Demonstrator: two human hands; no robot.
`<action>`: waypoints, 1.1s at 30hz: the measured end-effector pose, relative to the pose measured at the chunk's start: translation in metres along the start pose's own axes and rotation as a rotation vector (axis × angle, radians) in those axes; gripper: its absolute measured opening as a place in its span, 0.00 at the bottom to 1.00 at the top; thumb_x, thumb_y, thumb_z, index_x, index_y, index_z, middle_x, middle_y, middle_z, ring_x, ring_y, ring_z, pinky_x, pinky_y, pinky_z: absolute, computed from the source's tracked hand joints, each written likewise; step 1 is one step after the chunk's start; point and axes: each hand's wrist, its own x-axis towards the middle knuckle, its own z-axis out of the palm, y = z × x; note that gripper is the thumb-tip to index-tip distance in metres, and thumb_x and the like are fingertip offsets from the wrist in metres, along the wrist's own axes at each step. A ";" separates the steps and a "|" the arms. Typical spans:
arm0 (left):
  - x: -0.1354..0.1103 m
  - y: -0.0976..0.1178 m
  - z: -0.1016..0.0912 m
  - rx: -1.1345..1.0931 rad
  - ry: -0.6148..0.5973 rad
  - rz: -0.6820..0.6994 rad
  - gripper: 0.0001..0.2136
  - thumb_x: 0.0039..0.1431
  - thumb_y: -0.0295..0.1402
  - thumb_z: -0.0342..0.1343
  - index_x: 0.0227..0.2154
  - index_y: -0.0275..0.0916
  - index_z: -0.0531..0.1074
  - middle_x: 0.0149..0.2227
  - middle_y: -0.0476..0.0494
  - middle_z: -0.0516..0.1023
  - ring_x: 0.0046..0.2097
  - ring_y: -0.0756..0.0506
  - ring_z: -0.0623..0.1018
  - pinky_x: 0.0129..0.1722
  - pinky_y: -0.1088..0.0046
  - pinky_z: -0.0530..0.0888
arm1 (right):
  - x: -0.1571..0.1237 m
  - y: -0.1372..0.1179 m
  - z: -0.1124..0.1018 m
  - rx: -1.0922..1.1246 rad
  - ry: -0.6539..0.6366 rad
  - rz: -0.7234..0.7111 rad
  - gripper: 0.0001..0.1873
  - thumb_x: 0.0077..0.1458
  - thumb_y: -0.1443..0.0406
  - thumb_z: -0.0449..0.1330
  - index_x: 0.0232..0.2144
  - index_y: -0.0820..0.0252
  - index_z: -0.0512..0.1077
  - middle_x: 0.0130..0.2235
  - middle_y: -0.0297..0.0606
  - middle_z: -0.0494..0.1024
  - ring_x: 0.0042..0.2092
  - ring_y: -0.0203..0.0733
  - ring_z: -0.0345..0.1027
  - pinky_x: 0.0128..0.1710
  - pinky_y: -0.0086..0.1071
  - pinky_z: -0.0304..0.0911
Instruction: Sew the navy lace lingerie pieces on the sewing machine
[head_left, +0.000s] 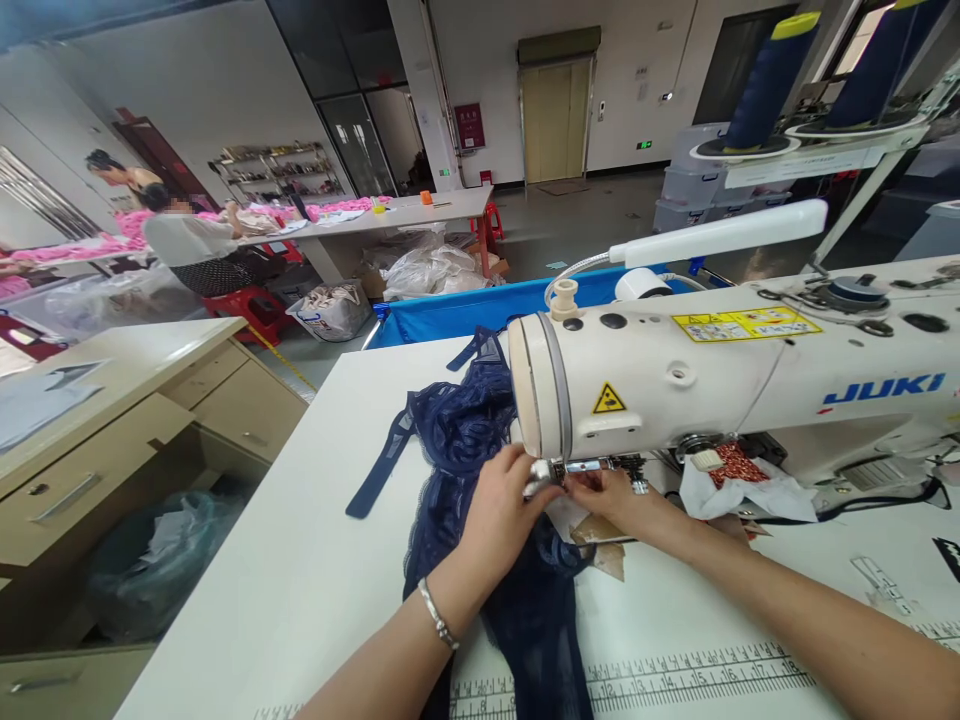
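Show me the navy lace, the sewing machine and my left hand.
navy lace (459,425): head view, bunched part left of the machine.
sewing machine (675,385): head view, white arm's front.
left hand (501,505): head view, back of the hand.

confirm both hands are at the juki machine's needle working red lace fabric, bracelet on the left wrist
Not red: the head view shows navy blue lace fabric. Left hand and right hand are at the needle of the Juki machine, bracelet on the left wrist.

Both forearms extended, left hand (504,500) and right hand (606,494) fingertip-close.
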 end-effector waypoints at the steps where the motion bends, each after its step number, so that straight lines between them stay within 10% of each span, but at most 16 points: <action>1: 0.003 -0.003 -0.001 0.054 0.028 -0.024 0.10 0.58 0.31 0.62 0.42 0.37 0.74 0.43 0.39 0.75 0.46 0.40 0.73 0.45 0.63 0.72 | 0.001 -0.002 -0.005 -0.002 0.010 -0.013 0.07 0.47 0.60 0.59 0.23 0.57 0.69 0.28 0.37 0.77 0.36 0.44 0.72 0.43 0.37 0.68; 20: 0.013 0.007 0.000 0.180 -0.309 0.130 0.09 0.66 0.30 0.53 0.40 0.47 0.78 0.38 0.47 0.79 0.43 0.43 0.73 0.48 0.60 0.59 | 0.012 0.002 -0.013 0.060 0.018 -0.042 0.13 0.48 0.56 0.56 0.32 0.58 0.74 0.37 0.40 0.81 0.43 0.49 0.73 0.48 0.42 0.66; 33: 0.017 -0.012 -0.016 0.296 -0.045 0.128 0.04 0.63 0.26 0.54 0.34 0.38 0.74 0.39 0.42 0.77 0.43 0.43 0.73 0.48 0.61 0.62 | 0.003 -0.004 -0.015 0.104 0.001 0.007 0.10 0.51 0.60 0.59 0.33 0.58 0.74 0.36 0.37 0.79 0.39 0.44 0.72 0.42 0.36 0.67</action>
